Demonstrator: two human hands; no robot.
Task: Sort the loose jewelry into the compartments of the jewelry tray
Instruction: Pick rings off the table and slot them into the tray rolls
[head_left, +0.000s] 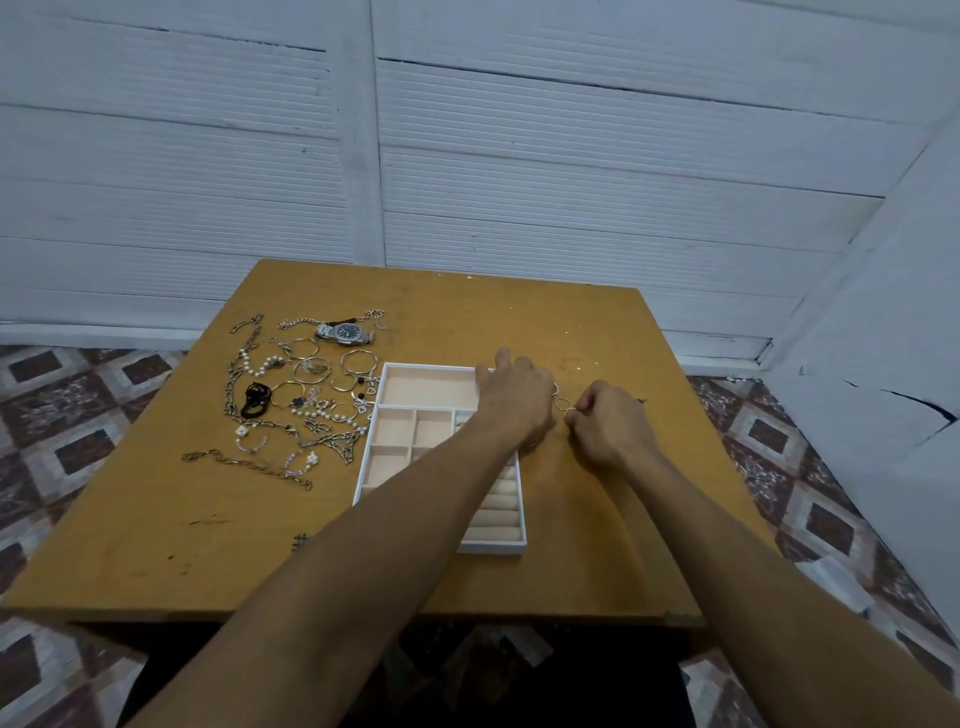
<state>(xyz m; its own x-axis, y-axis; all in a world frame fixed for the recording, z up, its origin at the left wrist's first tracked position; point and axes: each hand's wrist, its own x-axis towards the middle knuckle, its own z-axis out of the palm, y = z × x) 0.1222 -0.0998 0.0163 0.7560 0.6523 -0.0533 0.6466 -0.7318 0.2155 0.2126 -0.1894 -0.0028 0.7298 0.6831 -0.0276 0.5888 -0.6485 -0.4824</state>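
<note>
Both hands work right of the tray (375, 447): right hand (608, 423) pinching small rings (563, 402), left hand (517, 395) loosely spread.

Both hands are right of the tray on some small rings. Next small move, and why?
Probably lift the small thin metal rings pinched by the right hand and carry them left over the white tray with peach lining. The left hand already reaches across the tray's right edge, the visible compartments look mostly bare, and the big jewelry pile sits untouched on the tray's far side.
</note>
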